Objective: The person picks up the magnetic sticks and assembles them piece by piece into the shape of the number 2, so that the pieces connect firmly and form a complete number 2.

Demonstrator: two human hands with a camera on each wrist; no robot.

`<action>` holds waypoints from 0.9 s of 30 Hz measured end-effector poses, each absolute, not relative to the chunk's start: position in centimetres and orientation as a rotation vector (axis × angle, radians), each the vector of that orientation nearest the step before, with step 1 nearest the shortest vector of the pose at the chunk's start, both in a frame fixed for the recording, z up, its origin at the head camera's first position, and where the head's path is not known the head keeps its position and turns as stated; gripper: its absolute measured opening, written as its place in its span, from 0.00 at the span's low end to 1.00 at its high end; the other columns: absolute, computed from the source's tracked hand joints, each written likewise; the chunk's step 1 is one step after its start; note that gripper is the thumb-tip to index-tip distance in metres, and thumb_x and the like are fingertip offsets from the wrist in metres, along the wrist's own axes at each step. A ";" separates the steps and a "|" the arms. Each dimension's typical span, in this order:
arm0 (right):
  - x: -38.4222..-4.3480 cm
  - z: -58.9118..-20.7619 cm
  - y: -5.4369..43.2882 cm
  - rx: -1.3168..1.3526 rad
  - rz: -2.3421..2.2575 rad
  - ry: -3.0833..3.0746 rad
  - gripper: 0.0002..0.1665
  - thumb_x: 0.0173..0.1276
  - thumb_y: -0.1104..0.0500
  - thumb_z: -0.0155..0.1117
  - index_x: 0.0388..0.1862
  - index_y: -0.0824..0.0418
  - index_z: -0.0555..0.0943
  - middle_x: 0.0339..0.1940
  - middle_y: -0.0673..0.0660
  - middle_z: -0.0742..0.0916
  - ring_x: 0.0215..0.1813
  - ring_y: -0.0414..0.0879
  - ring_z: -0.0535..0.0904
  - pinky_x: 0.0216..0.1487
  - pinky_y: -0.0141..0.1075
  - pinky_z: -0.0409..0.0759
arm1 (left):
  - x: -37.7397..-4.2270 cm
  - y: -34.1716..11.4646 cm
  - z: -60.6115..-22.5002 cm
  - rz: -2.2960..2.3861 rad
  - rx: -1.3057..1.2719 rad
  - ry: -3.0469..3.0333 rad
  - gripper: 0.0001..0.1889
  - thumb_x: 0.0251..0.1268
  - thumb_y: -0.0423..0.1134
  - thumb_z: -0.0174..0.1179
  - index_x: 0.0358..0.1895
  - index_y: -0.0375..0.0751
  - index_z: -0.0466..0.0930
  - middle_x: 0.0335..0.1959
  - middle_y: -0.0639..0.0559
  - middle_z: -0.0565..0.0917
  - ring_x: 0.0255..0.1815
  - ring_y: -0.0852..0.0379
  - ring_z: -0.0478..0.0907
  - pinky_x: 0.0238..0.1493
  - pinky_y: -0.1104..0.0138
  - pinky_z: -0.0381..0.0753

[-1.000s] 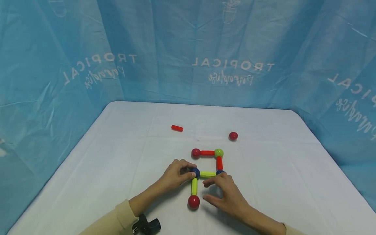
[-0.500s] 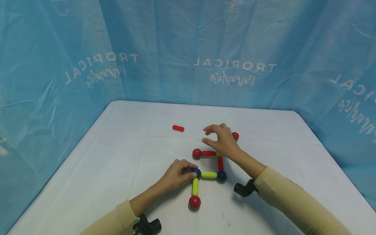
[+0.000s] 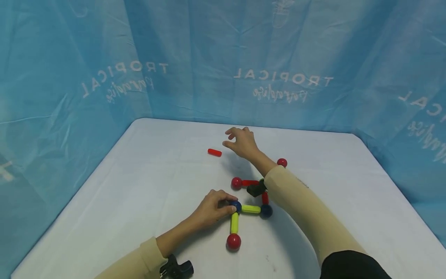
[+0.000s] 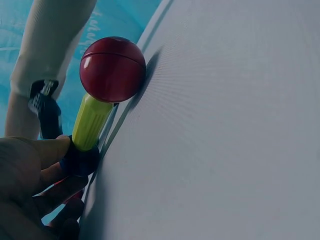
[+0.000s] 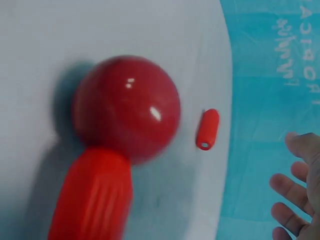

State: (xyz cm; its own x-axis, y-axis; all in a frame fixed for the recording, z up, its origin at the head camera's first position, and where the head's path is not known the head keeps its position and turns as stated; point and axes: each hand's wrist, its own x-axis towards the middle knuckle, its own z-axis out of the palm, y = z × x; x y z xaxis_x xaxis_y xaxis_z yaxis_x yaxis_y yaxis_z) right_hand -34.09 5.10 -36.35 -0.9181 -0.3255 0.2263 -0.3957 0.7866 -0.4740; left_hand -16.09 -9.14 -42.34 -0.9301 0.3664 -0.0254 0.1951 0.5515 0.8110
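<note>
My left hand [image 3: 211,209] pinches a dark blue ball [image 3: 237,205] between thumb and fingers. From that ball a yellow-green stick [image 3: 234,223] runs toward me to a red ball [image 3: 234,241], and another yellow-green stick [image 3: 251,209] leads right to a second dark blue ball [image 3: 266,211]. A red stick [image 3: 265,198] goes on from there. Beyond it another red stick [image 3: 249,182] ends in a red ball [image 3: 236,183]. Above the far part of the table, my right hand [image 3: 242,143] is held with parted fingers and nothing in them, right of a loose red stick [image 3: 214,152].
A loose red ball [image 3: 282,162] lies behind the right forearm. That arm and its black wrist camera [image 3: 256,188] cover the structure's far right corner. Blue printed sheeting [image 3: 195,77] surrounds the white table [image 3: 167,166].
My right hand has moved from beside the structure up and away over it, to the far side near the loose red stick. My left hand keeps its hold on the blue ball.
</note>
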 end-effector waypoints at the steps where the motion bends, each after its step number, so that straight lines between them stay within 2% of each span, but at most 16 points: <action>1: -34.5 -36.7 4.7 0.556 0.793 -2.862 0.26 0.61 0.47 0.66 0.57 0.53 0.77 0.47 0.52 0.85 0.53 0.50 0.71 0.55 0.47 0.67 | -16.1 -9.1 -42.3 1.322 0.475 2.589 0.16 0.60 0.43 0.63 0.52 0.52 0.81 0.46 0.56 0.81 0.47 0.57 0.66 0.45 0.65 0.69; 11: -36.3 -39.3 2.9 0.414 0.895 -3.017 0.29 0.60 0.47 0.66 0.60 0.52 0.75 0.50 0.52 0.83 0.57 0.49 0.69 0.54 0.45 0.69 | -16.1 -9.0 -42.4 1.372 0.491 2.545 0.16 0.59 0.43 0.63 0.51 0.52 0.82 0.45 0.57 0.80 0.47 0.57 0.66 0.45 0.63 0.65; 17: -36.5 -40.2 2.7 0.416 0.958 -3.070 0.26 0.61 0.47 0.64 0.58 0.53 0.77 0.50 0.53 0.82 0.57 0.50 0.68 0.55 0.46 0.68 | -16.1 -9.0 -42.3 1.377 0.502 2.542 0.15 0.59 0.42 0.63 0.51 0.51 0.82 0.45 0.57 0.81 0.46 0.56 0.66 0.45 0.63 0.65; 27: -36.6 -41.8 2.3 0.455 0.933 -3.069 0.23 0.58 0.49 0.69 0.53 0.52 0.81 0.47 0.52 0.82 0.54 0.48 0.68 0.54 0.45 0.66 | -16.1 -9.4 -42.2 1.366 0.490 2.548 0.15 0.59 0.42 0.63 0.51 0.51 0.81 0.45 0.57 0.80 0.47 0.56 0.65 0.46 0.63 0.64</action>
